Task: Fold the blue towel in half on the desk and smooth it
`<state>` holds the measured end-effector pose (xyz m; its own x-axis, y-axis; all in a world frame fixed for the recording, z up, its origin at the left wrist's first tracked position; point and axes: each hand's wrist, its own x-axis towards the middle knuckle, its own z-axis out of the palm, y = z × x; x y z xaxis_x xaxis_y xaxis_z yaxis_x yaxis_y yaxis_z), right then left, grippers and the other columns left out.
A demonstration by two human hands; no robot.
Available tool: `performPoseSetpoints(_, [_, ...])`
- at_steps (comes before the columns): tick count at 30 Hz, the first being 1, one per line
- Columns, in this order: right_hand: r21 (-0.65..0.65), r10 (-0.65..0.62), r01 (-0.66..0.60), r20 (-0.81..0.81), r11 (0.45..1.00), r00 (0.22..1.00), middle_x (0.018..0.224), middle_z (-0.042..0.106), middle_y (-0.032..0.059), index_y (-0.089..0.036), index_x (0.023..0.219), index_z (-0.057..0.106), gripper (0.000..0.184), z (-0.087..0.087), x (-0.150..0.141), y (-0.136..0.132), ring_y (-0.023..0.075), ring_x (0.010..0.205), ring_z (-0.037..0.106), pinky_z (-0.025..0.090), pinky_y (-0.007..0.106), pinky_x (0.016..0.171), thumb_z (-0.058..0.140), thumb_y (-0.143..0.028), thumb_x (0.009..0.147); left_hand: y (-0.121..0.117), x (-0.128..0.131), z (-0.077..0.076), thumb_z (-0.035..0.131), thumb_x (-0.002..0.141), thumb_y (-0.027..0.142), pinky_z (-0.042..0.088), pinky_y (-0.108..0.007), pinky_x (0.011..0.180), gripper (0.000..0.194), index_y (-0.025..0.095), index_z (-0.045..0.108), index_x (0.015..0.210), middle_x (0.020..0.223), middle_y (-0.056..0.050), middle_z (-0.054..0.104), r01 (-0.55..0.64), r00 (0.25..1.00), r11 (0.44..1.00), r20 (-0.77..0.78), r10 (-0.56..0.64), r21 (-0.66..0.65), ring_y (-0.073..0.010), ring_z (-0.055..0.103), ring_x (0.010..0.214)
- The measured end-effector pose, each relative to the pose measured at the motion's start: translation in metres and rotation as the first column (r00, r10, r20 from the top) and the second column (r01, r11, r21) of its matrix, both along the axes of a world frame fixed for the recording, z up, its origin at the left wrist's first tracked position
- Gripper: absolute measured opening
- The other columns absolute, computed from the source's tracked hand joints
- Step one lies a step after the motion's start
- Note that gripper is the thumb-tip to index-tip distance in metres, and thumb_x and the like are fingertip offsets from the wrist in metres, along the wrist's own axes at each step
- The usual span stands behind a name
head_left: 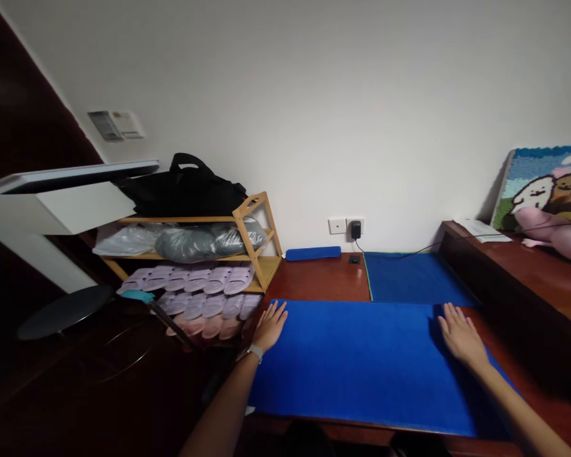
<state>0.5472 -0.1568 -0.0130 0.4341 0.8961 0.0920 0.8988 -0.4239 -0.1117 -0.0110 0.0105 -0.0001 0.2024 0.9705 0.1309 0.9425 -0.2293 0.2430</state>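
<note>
Wooden rack [269,270]: to my left, with a black bag [185,193] on top, plastic-wrapped bundles [185,244] beneath, lilac slippers [212,280] lower and pink slippers [212,327] lowest.
Round stool [66,312]: dark-topped, on my far left.
Black plug [356,230]: ahead of me, seated in a wall plate [361,224], its thin cord [400,257] trailing right.
Tufted picture [537,190]: I see two cartoon animals on it, a pink soft toy [564,238] in front, white papers [483,230] near.
</note>
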Motion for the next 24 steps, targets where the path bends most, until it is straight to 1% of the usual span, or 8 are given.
performPoseSetpoints(4, [0.111, 0.157, -0.146, -0.095, 0.983, 0.983, 0.166, 0.027, 0.0129, -0.004, 0.159, 0.029, 0.071, 0.029, -0.128, -0.01, 0.0271, 0.155, 0.017, 0.013, 0.047, 0.127, 0.011, -0.043, 0.102, -0.018, -0.014, 0.009, 0.036, 0.103, 0.03, 0.031, -0.044, 0.122, 0.051, 0.021, 0.048, 0.151, 0.163, -0.009, 0.039, 0.082, 0.995, 0.995, 0.045, -0.085, 0.06, -0.0232, 0.033, 0.151])
performPoseSetpoints(8, [0.156, 0.448, -0.42, -0.267, 0.894, 0.853, 0.168, 0.018, 0.0067, -0.011, 0.162, 0.02, 0.069, 0.041, -0.274, -0.023, 0.0233, 0.156, 0.012, 0.012, 0.044, 0.128, 0.013, -0.048, 0.104, -0.068, -0.023, 0.003, 0.034, 0.106, 0.042, 0.027, -0.044, 0.124, 0.05, 0.03, 0.043, 0.154, 0.166, -0.003, 0.034, 0.219, 0.976, 0.971, -0.01, -0.219, 0.095, -0.0221, 0.029, 0.153])
performPoseSetpoints(10, [0.159, 0.518, -0.494, -0.328, 0.855, 0.79, 0.168, 0.014, 0.006, -0.012, 0.162, 0.019, 0.068, 0.04, -0.326, -0.024, 0.0231, 0.156, 0.01, 0.012, 0.046, 0.128, 0.013, -0.048, 0.104, -0.093, -0.026, -0.002, 0.034, 0.106, 0.046, 0.025, -0.047, 0.125, 0.051, 0.037, 0.038, 0.156, 0.167, 0.001, 0.031, 0.26, 0.964, 0.962, -0.073, -0.254, 0.079, -0.0228, 0.026, 0.154])
performPoseSetpoints(12, [0.136, 0.531, -0.521, -0.368, 0.843, 0.763, 0.168, 0.011, 0.0078, -0.01, 0.161, 0.018, 0.068, 0.036, -0.356, -0.021, 0.0238, 0.156, 0.008, 0.01, 0.048, 0.128, 0.012, -0.047, 0.104, -0.112, -0.027, -0.005, 0.034, 0.106, 0.048, 0.025, -0.05, 0.124, 0.052, 0.039, 0.033, 0.157, 0.167, 0.001, 0.03, 0.279, 0.954, 0.959, -0.126, -0.271, 0.043, -0.0236, 0.026, 0.154])
performPoseSetpoints(14, [0.1, 0.521, -0.526, -0.379, 0.844, 0.764, 0.167, 0.01, 0.0103, -0.008, 0.161, 0.018, 0.069, 0.031, -0.364, -0.019, 0.0244, 0.156, 0.007, 0.006, 0.049, 0.128, 0.012, -0.046, 0.104, -0.122, -0.027, -0.005, 0.034, 0.106, 0.049, 0.025, -0.051, 0.124, 0.053, 0.038, 0.031, 0.158, 0.167, 0.0, 0.031, 0.28, 0.95, 0.96, -0.152, -0.273, 0.025, -0.0242, 0.028, 0.153])
performPoseSetpoints(17, [0.051, 0.48, -0.495, -0.346, 0.868, 0.806, 0.167, 0.012, 0.0108, -0.008, 0.16, 0.02, 0.068, 0.026, -0.34, -0.023, 0.0241, 0.156, 0.008, 0.005, 0.049, 0.128, 0.014, -0.045, 0.104, -0.126, -0.026, -0.002, 0.033, 0.107, 0.049, 0.024, -0.052, 0.124, 0.054, 0.038, 0.029, 0.159, 0.167, 0.0, 0.03, 0.266, 0.954, 0.964, -0.154, -0.258, 0.033, -0.0241, 0.028, 0.153])
performPoseSetpoints(20, [0.001, 0.376, -0.389, -0.256, 0.921, 0.891, 0.167, 0.016, 0.0101, -0.01, 0.161, 0.023, 0.069, 0.019, -0.281, -0.039, 0.0241, 0.156, 0.011, 0.007, 0.048, 0.127, 0.019, -0.048, 0.103, -0.125, -0.024, 0.001, 0.033, 0.106, 0.05, 0.024, -0.05, 0.125, 0.054, 0.038, 0.03, 0.159, 0.166, 0.001, 0.03, 0.25, 0.96, 0.967, -0.141, -0.243, 0.039, -0.0236, 0.028, 0.153])
performPoseSetpoints(24, [-0.046, 0.2, -0.205, -0.089, 0.978, 0.976, 0.166, 0.024, 0.0114, -0.008, 0.16, 0.028, 0.075, -0.003, -0.162, -0.078, 0.0262, 0.155, 0.018, 0.011, 0.048, 0.127, 0.019, -0.05, 0.098, -0.123, -0.024, 0.001, 0.034, 0.106, 0.05, 0.025, -0.049, 0.124, 0.053, 0.039, 0.031, 0.158, 0.166, 0.002, 0.032, 0.25, 0.961, 0.967, -0.134, -0.241, 0.058, -0.0232, 0.029, 0.153])
